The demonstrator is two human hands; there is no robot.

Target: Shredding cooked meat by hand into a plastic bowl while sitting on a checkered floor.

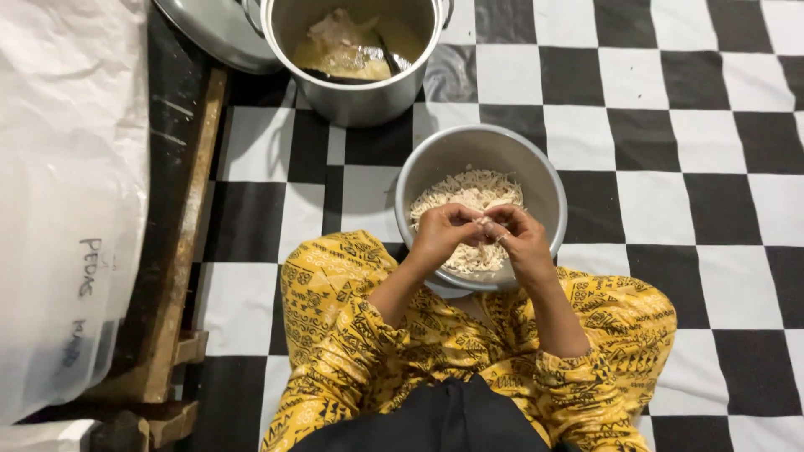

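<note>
The checkered floor (670, 100) is carrying everything here. A big white plastic bag (67, 167) with dark handwriting is lying along the left edge. Up top, the steel pot (356, 92) is holding cooked meat (343, 46) in broth, so more looks left to shred. Nearer, the metal bowl (536, 180) is filling with shredded meat (469, 192), already a fair heap. Over it, the left hand (440, 234) and right hand (519, 238) are pinching one small piece (483, 223) between their fingertips.

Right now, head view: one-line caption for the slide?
Both hands, left hand and right hand, pinch a shred together over a metal bowl of shredded meat, a steel pot beyond on checkered floor.
</note>
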